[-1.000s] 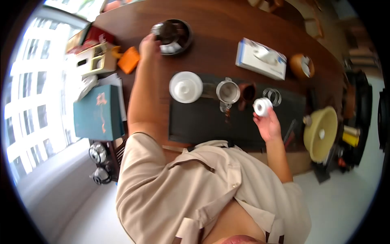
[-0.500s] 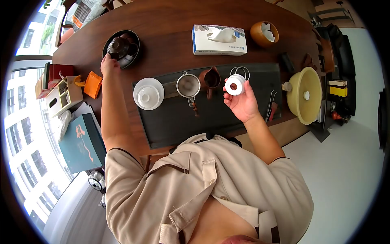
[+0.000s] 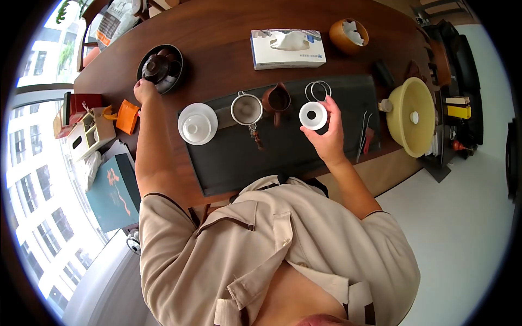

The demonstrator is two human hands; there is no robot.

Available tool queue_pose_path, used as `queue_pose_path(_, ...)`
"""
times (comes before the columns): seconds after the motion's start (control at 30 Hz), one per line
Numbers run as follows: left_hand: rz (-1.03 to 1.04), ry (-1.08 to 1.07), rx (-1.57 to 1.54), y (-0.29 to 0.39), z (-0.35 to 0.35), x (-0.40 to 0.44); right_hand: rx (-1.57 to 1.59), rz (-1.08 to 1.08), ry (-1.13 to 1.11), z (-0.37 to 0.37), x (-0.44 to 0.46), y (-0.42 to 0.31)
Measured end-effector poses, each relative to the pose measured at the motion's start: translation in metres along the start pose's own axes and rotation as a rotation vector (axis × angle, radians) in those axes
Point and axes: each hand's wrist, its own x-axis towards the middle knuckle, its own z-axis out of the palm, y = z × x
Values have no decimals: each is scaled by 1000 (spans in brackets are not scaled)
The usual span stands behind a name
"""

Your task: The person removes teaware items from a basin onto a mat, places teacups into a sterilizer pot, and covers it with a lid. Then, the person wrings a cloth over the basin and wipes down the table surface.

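At the far left, my left hand has its fingers closed at the lower edge of a dark brown teapot, which sits in a round dark bowl; the fingertips are partly hidden. My right hand grips a white ring-shaped piece with a dark round opening, held above the black tea tray. Just past it are thin metal rings. Between the hands stand a white lidded bowl on a saucer, a round strainer and a brown pitcher.
A tissue box and a wooden bowl stand at the back. To the right are tweezers and a large yellow basin. An orange packet, a wooden organizer box and a teal box are at the left.
My right hand has turned the white ring-shaped piece, so its wide rim now faces up. My left hand stays at the teapot. The view has shifted slightly.
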Motion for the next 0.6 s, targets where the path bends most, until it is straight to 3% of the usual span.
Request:
queue_pose_path(0.13,80,8,-42,-16,-11,8,-49,-42,25,-4,-1,8)
queue_pose_path(0.2,217,58,-35,-35,-17,26,-28,-35,46,-10,-2,6)
queue_pose_path(0.27,24,-181,-372,-27,-53,1,-178,-87,35,-21,-1,11)
queue_pose_path(0.3,-78,-82,-404,-9,-70,-32,-250,-123,17,-26,-1,17)
queue_pose_path(0.33,-143,-191,-466,16,-98,-75,-248,-131,19,-32,0,20)
queue_pose_path(0.4,-73,-83,-613,12,-136,-124,-137,122,-89,-47,5,27)
queue_pose_path(0.43,-86,3,-595,-3,-154,-138,339,327,-120,-46,5,55)
queue_pose_path(0.47,-87,36,-604,-13,-176,-161,348,321,-126,-53,10,63)
queue_pose_path(0.53,-171,137,-624,-22,-206,-216,932,682,-224,-70,15,76)
queue_pose_path(0.6,-221,183,-631,-32,-214,-261,1080,737,-303,-96,22,76)
